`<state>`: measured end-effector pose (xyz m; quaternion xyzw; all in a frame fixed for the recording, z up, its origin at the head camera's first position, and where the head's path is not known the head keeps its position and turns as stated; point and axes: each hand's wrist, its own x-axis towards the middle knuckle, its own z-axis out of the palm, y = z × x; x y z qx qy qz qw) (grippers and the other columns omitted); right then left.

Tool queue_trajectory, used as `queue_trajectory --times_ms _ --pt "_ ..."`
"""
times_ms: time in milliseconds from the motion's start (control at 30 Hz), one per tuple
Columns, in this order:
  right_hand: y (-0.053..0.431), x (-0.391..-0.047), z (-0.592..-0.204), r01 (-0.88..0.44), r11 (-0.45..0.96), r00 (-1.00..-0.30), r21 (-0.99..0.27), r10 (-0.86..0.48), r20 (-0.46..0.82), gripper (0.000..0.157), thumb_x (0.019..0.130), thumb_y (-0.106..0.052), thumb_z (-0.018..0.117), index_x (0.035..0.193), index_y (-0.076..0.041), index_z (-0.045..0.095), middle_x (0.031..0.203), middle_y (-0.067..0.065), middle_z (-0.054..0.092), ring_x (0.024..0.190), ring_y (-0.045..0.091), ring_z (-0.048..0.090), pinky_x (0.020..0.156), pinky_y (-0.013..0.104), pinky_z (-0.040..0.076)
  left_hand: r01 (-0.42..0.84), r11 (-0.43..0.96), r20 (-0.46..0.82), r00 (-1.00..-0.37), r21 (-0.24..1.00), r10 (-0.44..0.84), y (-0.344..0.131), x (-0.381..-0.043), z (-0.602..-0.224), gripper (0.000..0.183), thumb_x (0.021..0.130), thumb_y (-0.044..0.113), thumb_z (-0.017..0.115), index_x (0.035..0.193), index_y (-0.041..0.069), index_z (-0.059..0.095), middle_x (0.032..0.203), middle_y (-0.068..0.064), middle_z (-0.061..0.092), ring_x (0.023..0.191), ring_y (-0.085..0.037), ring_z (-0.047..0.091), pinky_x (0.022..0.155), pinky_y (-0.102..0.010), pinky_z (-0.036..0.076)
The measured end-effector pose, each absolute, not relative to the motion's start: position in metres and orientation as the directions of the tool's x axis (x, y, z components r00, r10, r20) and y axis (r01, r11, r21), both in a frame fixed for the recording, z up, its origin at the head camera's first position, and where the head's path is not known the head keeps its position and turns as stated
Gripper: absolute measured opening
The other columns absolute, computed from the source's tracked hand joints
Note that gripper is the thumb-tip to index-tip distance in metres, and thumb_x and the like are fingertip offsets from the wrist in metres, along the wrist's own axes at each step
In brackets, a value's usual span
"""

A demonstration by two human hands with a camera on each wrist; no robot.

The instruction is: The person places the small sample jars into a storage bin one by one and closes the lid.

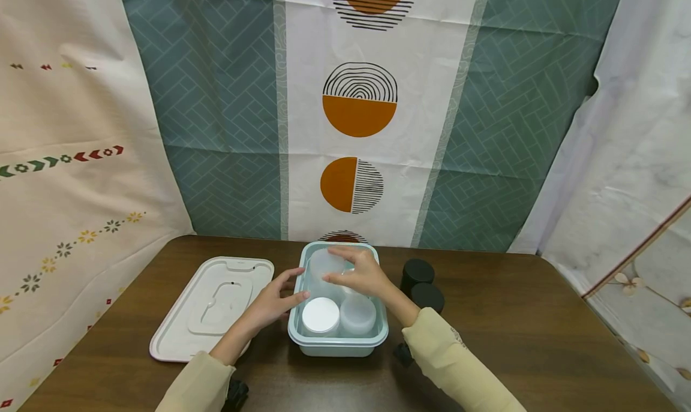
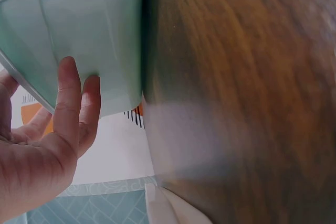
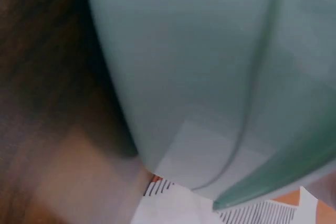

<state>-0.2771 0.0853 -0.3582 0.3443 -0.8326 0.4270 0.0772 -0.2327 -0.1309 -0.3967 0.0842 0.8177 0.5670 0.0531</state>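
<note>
A pale blue-green plastic bin (image 1: 342, 343) stands on the table with several round containers inside. At its front left is a jar with a white lid (image 1: 321, 316), and a frosted translucent container (image 1: 357, 315) sits beside it. My right hand (image 1: 360, 273) is over the bin, thumb and fingers apart in a curve above another translucent container (image 1: 323, 262) at the back left. My left hand (image 1: 276, 298) is at the bin's left side, its thumb tip over the rim. In the left wrist view, two fingertips (image 2: 68, 69) rest along the bin's outer wall.
A white lid (image 1: 178, 334) lies flat on the brown table (image 1: 518, 340) left of the bin. Two black cylindrical items (image 1: 418, 272) stand close to the bin's right side, partly behind the right forearm. A patterned cloth (image 1: 232, 100) hangs behind the table.
</note>
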Motion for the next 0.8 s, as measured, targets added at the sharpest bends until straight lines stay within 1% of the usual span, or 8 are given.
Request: queue_trajectory --times_ms 167,400,567,700,800 --pt "0.082 -0.280 -0.368 -0.663 0.441 -0.731 -0.605 -0.554 0.398 0.053 0.074 -0.022 0.076 0.119 0.001 0.059 0.121 0.013 0.058 0.116 0.025 0.051 0.093 0.039 0.043 0.078 0.337 0.006 -0.978 0.938 0.208 -0.130 -0.234 -0.397 0.058 0.086 0.027 0.064 0.136 0.013 0.039 0.117 -0.023 0.052 0.091 -0.027 0.059 0.063 -0.038 0.053" --pt "0.079 -0.285 -0.377 -0.731 0.471 -0.668 -0.494 -0.643 0.375 0.050 0.076 -0.022 0.074 0.115 0.005 0.060 0.116 0.017 0.060 0.111 0.028 0.055 0.091 0.038 0.044 0.083 0.330 0.012 -0.977 0.940 0.211 -0.131 -0.234 -0.397 0.059 0.086 0.027 0.064 0.136 0.011 0.039 0.117 -0.023 0.052 0.090 -0.026 0.060 0.062 -0.038 0.053" --pt "0.078 -0.287 -0.380 -0.719 0.508 -0.677 -0.475 -0.666 0.313 0.050 0.077 -0.025 0.073 0.116 0.004 0.060 0.118 0.018 0.059 0.112 0.027 0.054 0.091 0.038 0.044 0.084 0.329 0.012 -0.976 0.941 0.216 -0.131 -0.235 -0.398 0.059 0.086 0.027 0.064 0.137 0.010 0.038 0.117 -0.024 0.052 0.089 -0.026 0.060 0.062 -0.038 0.053" --pt "0.078 -0.288 -0.378 -0.717 0.528 -0.679 -0.455 -0.676 0.285 0.052 0.076 -0.027 0.074 0.116 0.002 0.060 0.118 0.017 0.059 0.112 0.025 0.054 0.097 0.045 0.037 0.085 0.333 0.013 -0.977 0.939 0.215 -0.131 -0.235 -0.398 0.059 0.086 0.027 0.064 0.136 0.010 0.038 0.117 -0.024 0.052 0.089 -0.026 0.060 0.061 -0.037 0.053" --pt "0.079 -0.288 -0.374 -0.710 0.528 -0.680 -0.465 -0.685 0.260 0.053 0.075 -0.028 0.074 0.116 0.002 0.060 0.118 0.016 0.059 0.113 0.024 0.054 0.101 0.049 0.031 0.084 0.332 0.011 -0.977 0.940 0.215 -0.131 -0.235 -0.397 0.059 0.086 0.027 0.064 0.137 0.010 0.038 0.116 -0.024 0.052 0.088 -0.026 0.060 0.061 -0.037 0.053"
